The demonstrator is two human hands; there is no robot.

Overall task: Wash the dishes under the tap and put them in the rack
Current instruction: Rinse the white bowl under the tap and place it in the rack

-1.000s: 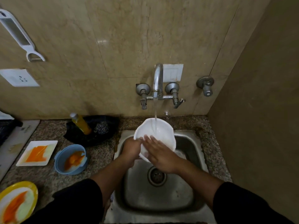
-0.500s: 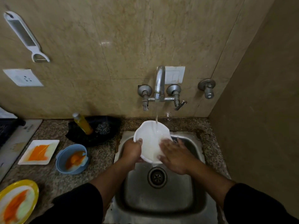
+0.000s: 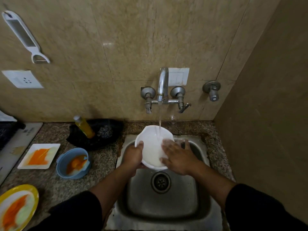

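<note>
A white bowl (image 3: pixel 152 147) is held tilted over the steel sink (image 3: pixel 166 205), under the water running from the tap (image 3: pixel 162 85). My left hand (image 3: pixel 133 155) grips the bowl's left rim, thumb over the edge. My right hand (image 3: pixel 178 157) lies flat with spread fingers against the bowl's right side, fingertips blurred in the water. Dirty dishes wait on the left counter: a blue bowl (image 3: pixel 73 162), a white square plate (image 3: pixel 39 155) and a yellow plate (image 3: pixel 16 209), all smeared orange. No rack is in view.
A black tray (image 3: pixel 100 140) behind the blue bowl holds a yellow soap bottle (image 3: pixel 84 126) and a steel scrubber (image 3: pixel 105 131). A wall closes in on the right. A peeler (image 3: pixel 25 36) and a socket (image 3: pixel 22 79) are on the back wall.
My right hand slid from the bowl's middle to its right side. The bowl stays under the stream in my left hand, which grips it throughout.
</note>
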